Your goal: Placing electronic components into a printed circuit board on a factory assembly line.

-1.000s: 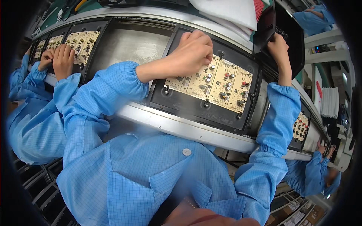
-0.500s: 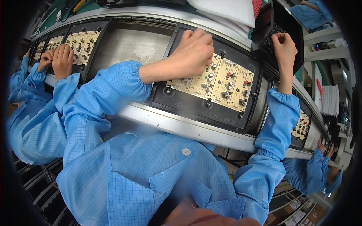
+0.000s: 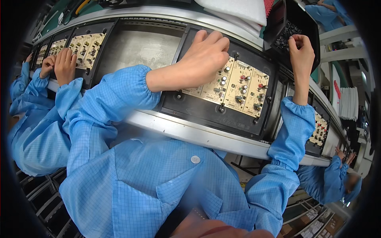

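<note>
Two hands: the wearer's own, bare, in blue checked sleeves gathered at the wrists; held well apart from each other

Left hand (image 3: pixel 204 60): above the far left part of the circuit boards (image 3: pixel 234 81); fingers curled, back of the hand upward; fingertips hidden, so whether they pinch anything cannot be told

Right hand (image 3: pixel 301 54): at the near edge of the black bin (image 3: pixel 274 23); thumb and forefinger drawn together at the tips; whether a piece is pinched between them cannot be told

Circuit boards: tan, side by side as one panel, lying in the black carrier (image 3: pixel 200 113) in front of the wearer; left portion partly covered by the left hand

Components: upright cylinders, red pieces and dark blocks visible on the right portion of the panel

Black carrier: flat, set slightly askew in view, beyond the near metal rail (image 3: pixel 198 133); black clips at the panel edges

Black bin: far right of the carrier; small black parts (image 3: pixel 289 33) heaped inside

White foam sheets (image 3: pixel 240 11): far side, just left of the bin

Left neighbour: another blue-sleeved person, hands near a further board panel (image 3: pixel 89 47)

Right end: a similar loaded carrier (image 3: pixel 319 131), partly hidden by the wearer's right sleeve
</note>
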A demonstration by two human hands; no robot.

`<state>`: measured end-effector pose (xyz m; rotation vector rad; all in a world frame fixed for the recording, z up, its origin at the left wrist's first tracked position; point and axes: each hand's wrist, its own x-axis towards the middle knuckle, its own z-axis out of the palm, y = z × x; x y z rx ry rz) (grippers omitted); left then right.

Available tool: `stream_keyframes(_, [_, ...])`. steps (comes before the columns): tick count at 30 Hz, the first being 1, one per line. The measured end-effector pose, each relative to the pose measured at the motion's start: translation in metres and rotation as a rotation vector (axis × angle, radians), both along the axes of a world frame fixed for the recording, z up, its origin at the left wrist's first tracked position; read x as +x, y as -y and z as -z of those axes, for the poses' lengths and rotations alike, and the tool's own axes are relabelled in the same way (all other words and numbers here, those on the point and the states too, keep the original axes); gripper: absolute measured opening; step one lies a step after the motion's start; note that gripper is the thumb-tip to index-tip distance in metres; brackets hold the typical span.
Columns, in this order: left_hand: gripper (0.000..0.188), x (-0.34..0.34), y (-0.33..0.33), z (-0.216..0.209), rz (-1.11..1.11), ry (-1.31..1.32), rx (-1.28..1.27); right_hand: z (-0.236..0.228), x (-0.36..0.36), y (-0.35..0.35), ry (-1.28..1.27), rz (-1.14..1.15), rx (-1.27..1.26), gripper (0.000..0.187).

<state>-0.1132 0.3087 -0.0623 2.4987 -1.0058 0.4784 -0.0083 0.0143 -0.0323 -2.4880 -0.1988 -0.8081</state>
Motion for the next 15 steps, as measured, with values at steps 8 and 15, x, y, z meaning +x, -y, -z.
stream_keyframes(8, [0.011,-0.001,-0.002,-0.001,0.001,0.026,-0.018,0.007,-0.001,0.001,-0.011,-0.016,-0.045,0.025])
stream_keyframes(15, [0.010,0.006,-0.004,-0.007,0.072,-0.099,0.016,-0.009,-0.018,-0.013,-0.013,-0.061,-0.007,0.025])
